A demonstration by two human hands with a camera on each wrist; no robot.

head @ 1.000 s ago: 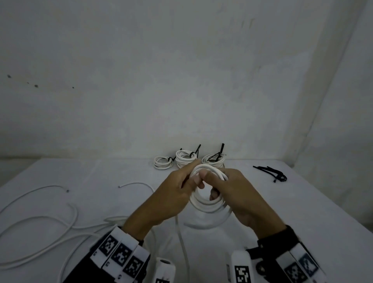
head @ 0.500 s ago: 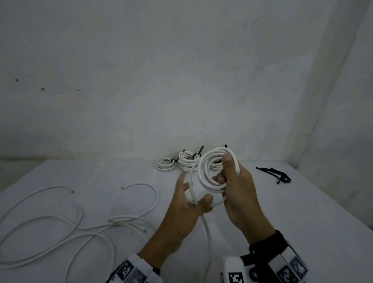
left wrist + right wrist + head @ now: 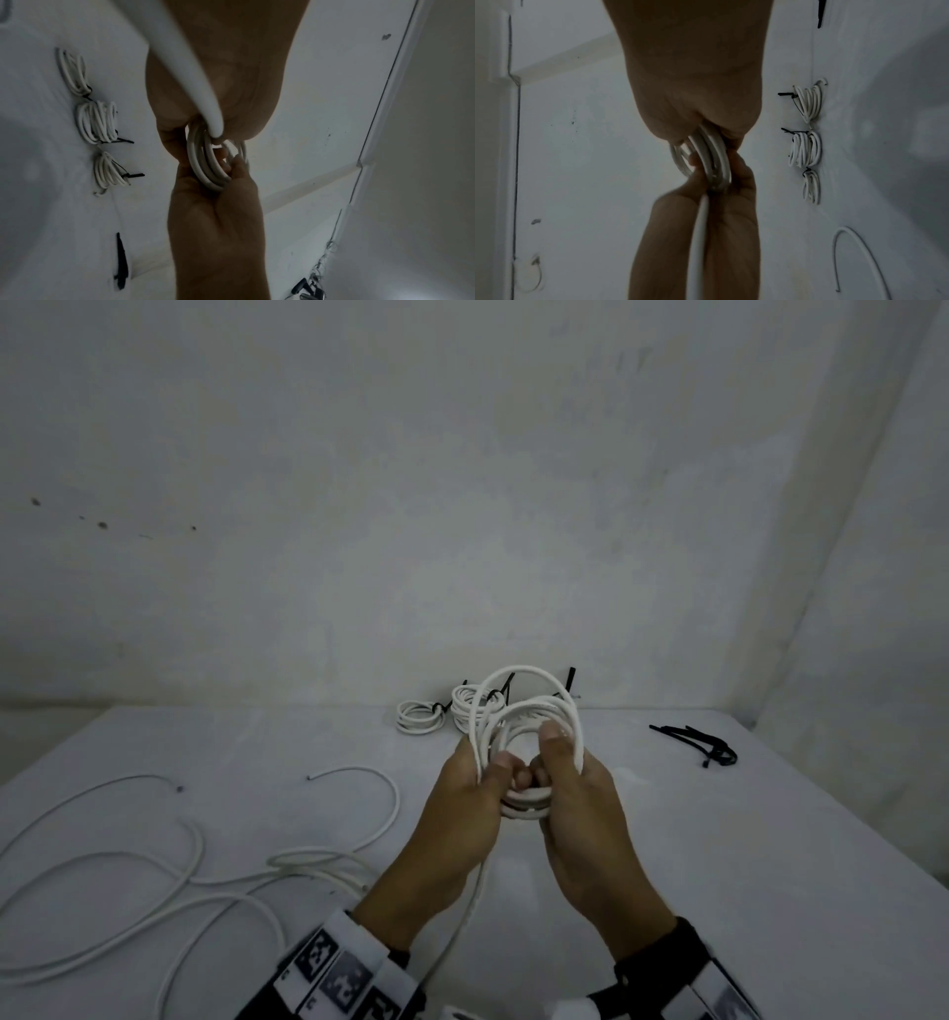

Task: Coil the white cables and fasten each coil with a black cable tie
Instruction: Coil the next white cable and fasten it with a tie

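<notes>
Holding a half-wound white coil [image 3: 526,752] upright above the middle of the table [image 3: 770,839], between both hands. Left hand [image 3: 464,806] curled round the coil's left side, thumb tip pressed against the loops; right hand [image 3: 577,806] curled round the right side, thumb up against the inside of the loops. Thumbs nearly meeting at the coil's lower middle. One wider loop arching above the rest at the far top. Loose tail of the same cable [image 3: 464,906] running from the left palm down toward the near edge, between the wrists. Seen from the left wrist: loops bunched in the left hand [image 3: 213,85], right hand [image 3: 218,213] pinching them from the opposite side. Seen from the right wrist: same bundle gripped by the right hand [image 3: 695,81], left hand [image 3: 718,194] closed on its other end. Three finished coils [image 3: 462,708], each with a black tie, lined up at the far edge by the wall. Spare black cable ties [image 3: 703,744] lying far right. Uncoiled white cables [image 3: 195,860] sprawled across the near left.
</notes>
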